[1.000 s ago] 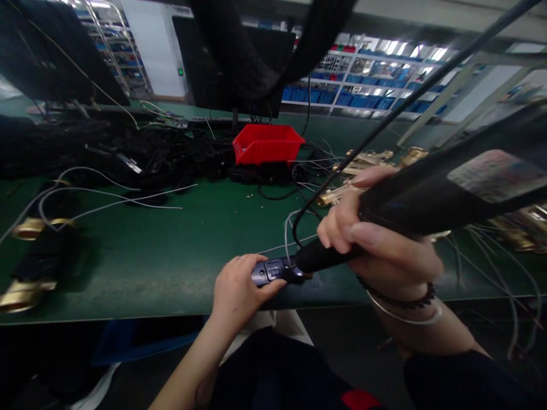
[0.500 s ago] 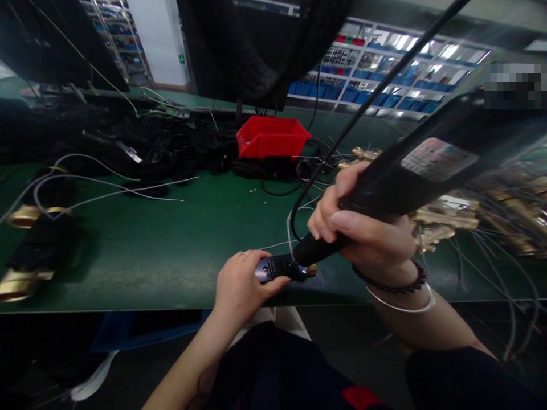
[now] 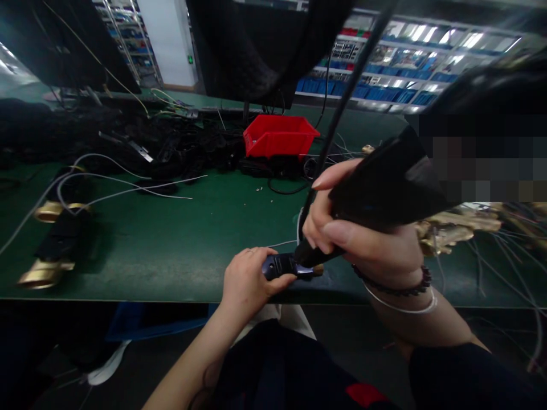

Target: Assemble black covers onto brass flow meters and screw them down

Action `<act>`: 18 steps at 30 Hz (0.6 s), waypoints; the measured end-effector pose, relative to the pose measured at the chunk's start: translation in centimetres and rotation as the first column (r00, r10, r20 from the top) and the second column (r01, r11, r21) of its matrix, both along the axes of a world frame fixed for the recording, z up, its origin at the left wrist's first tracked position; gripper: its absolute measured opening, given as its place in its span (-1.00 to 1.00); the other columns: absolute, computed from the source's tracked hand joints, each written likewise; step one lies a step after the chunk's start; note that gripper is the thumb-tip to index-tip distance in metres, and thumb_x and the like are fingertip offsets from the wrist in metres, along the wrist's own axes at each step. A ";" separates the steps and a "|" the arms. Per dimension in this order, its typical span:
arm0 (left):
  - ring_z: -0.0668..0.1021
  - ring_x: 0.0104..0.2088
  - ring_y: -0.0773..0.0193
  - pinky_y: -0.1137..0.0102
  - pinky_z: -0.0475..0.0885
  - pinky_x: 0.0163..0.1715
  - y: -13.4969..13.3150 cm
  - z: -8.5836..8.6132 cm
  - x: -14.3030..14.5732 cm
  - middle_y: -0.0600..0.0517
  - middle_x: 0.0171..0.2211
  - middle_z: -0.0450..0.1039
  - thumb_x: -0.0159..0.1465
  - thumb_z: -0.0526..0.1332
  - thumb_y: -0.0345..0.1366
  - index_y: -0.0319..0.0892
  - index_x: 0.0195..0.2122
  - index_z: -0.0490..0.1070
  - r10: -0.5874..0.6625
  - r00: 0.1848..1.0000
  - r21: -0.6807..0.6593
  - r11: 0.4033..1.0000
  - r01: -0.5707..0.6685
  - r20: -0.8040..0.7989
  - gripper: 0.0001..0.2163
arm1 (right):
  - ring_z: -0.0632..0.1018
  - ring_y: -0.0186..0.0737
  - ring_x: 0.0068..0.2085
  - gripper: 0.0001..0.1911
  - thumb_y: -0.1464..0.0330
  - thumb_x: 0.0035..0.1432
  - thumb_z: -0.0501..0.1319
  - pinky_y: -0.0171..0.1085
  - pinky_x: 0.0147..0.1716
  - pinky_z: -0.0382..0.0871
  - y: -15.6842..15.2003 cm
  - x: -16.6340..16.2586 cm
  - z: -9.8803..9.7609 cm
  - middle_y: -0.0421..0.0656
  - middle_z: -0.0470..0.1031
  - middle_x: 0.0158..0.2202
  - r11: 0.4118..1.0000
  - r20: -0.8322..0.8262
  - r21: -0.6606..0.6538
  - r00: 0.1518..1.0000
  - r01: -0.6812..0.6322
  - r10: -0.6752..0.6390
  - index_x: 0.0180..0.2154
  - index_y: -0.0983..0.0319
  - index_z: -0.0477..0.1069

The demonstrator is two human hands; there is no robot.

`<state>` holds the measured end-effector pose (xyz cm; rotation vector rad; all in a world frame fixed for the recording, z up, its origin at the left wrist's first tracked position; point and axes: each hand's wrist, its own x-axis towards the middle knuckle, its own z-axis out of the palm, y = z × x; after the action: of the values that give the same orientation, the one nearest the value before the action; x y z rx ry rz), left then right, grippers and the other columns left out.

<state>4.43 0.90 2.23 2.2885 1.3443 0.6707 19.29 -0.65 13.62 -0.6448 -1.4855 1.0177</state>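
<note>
My left hand [image 3: 248, 276] is closed around the near end of a small black housing [image 3: 282, 265] with a brass fitting on its right end. It holds the housing down on the green bench top. My right hand [image 3: 363, 228] grips a thick black electric screwdriver [image 3: 380, 182], tilted with its nose down and left. The nose meets the top of the housing; the bit and any screw are hidden. A grey wire runs out behind the housing.
Two black units with brass fittings [image 3: 45, 273] and loose grey wires lie at left. A red bin [image 3: 280, 136] stands at the back beside piled black parts [image 3: 179, 148]. Brass parts [image 3: 453, 228] with wires are heaped at right. A black cord [image 3: 337, 114] hangs by the screwdriver.
The view has shifted slightly, so the bench items sit further right. The screwdriver's rear end has swung lower and nearer the camera. Both hands keep their holds.
</note>
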 end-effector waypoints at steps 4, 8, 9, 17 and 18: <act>0.54 -0.28 0.09 0.27 0.43 -0.29 0.0 0.0 0.0 -0.01 -0.35 0.52 0.02 0.37 -0.08 -0.17 -0.28 0.46 0.003 1.000 -0.014 1.000 -0.004 -0.013 -0.67 | 0.31 -0.40 -0.65 -0.73 0.43 0.03 0.28 -0.33 -0.63 0.27 0.2 -1.2 0.4 -0.35 0.28 -0.60 0.998 -0.120 0.038 0.992 0.039 -0.034 -0.21 0.15 0.29; 0.53 -0.30 0.10 0.28 0.42 -0.30 0.1 0.0 -0.1 -0.02 -0.39 0.51 0.02 0.36 -0.07 -0.18 -0.32 0.45 0.007 1.000 -0.018 1.000 -0.007 -0.017 -0.69 | 0.32 -0.40 -0.63 -0.71 0.42 0.01 0.28 -0.34 -0.62 0.28 0.9 -2.2 -1.1 -0.34 0.29 -0.57 1.000 -0.084 -0.005 0.996 0.029 -0.030 -0.20 0.18 0.27; 0.53 -0.31 0.10 0.28 0.42 -0.30 0.0 0.0 -0.1 -0.01 -0.39 0.51 0.02 0.36 -0.07 -0.17 -0.32 0.45 0.004 1.000 -0.017 1.000 -0.004 -0.015 -0.69 | 0.32 -0.40 -0.63 -0.72 0.42 0.01 0.27 -0.34 -0.62 0.28 1.1 -2.2 -1.4 -0.34 0.29 -0.57 0.999 -0.077 -0.015 0.996 0.034 -0.035 -0.21 0.18 0.27; 0.54 -0.33 0.10 0.30 0.40 -0.35 -0.2 -0.4 0.1 0.01 -0.42 0.50 0.03 0.35 -0.04 -0.15 -0.36 0.44 0.015 1.000 0.033 0.999 -0.016 0.018 -0.70 | 0.38 -0.33 -0.53 -0.84 0.50 -0.09 0.23 -0.29 -0.54 0.32 1.4 -2.8 -0.9 -0.27 0.31 -0.55 0.995 0.050 0.011 0.994 0.097 -0.097 -0.43 0.21 0.27; 0.54 -0.33 0.11 0.31 0.40 -0.36 -0.2 -0.4 0.0 0.01 -0.42 0.50 0.04 0.34 -0.04 -0.15 -0.37 0.44 0.016 0.999 0.034 0.999 -0.017 0.029 -0.70 | 0.40 -0.31 -0.51 -0.85 0.50 -0.11 0.22 -0.28 -0.53 0.33 1.5 -2.9 -0.8 -0.25 0.32 -0.54 0.994 0.067 0.013 0.992 0.105 -0.106 -0.44 0.22 0.27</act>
<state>4.46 0.70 1.82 2.2886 1.3498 0.7348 16.36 0.85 12.85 -0.7499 -1.4982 0.9146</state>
